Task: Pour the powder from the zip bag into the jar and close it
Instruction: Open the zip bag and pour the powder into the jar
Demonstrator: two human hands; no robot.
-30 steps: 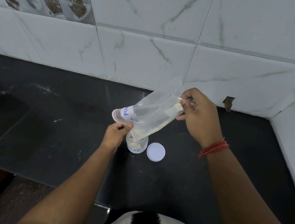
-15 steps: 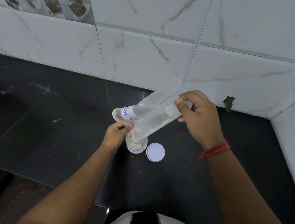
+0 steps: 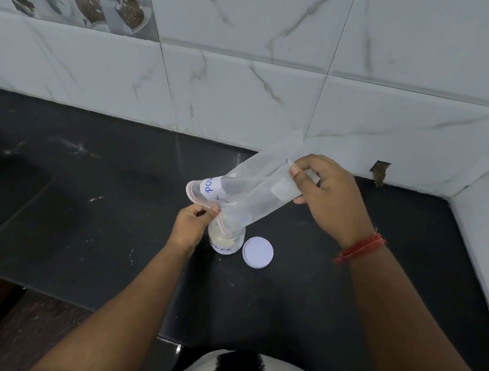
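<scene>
Black counter [image 3: 87,231], back right corner: left hand [image 3: 191,229] pinches zip bag [image 3: 254,192] mouth over jar [image 3: 226,239], right hand [image 3: 328,196] grips its bottom; mouth slipping would likely spill powder beside lid [image 3: 258,252]

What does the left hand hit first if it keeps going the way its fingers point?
Likely the zip bag: the left hand already pinches its mouth, fingers aimed up-right. The jar sits just below that line; depth is unclear.
</scene>
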